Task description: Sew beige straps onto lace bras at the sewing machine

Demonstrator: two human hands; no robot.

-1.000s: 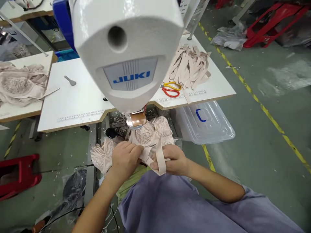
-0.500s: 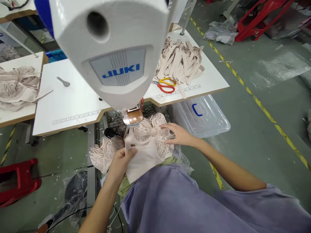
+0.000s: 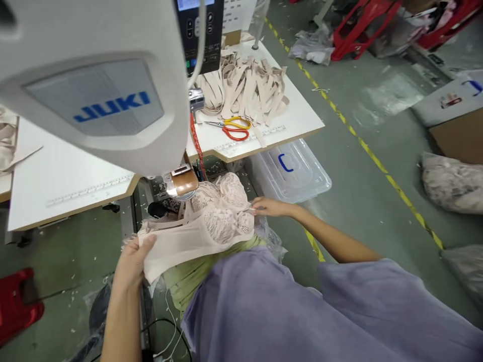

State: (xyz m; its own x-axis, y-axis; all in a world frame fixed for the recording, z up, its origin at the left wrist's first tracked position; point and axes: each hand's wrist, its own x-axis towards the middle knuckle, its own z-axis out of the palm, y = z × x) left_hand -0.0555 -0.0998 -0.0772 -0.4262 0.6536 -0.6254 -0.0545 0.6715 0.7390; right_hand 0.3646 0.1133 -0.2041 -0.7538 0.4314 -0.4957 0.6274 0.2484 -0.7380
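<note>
A beige lace bra (image 3: pixel 221 224) lies stretched sideways across my lap, below the head of a white sewing machine (image 3: pixel 109 108). My left hand (image 3: pixel 133 259) pinches the end of its plain side band, thumb on top. At the other side my right hand (image 3: pixel 267 206) has its fingers closed on the bra's edge beside the lace cup; the fingertips are partly hidden. Behind it, more lace cups (image 3: pixel 232 191) rest close to the machine's metal presser area (image 3: pixel 183 183). I cannot tell whether they belong to the same bra.
On the white table, scissors (image 3: pixel 236 129) with red and yellow handles lie before a heap of beige straps (image 3: pixel 252 90). A lidded clear plastic box (image 3: pixel 302 173) stands below the table's right edge. Red stools (image 3: pixel 18 304) and bagged goods (image 3: pixel 453 183) stand around on the floor.
My left hand has moved left, drawing the band out straight. My right hand, loosely open before, has closed on the bra's edge. The view has shifted to the right.
</note>
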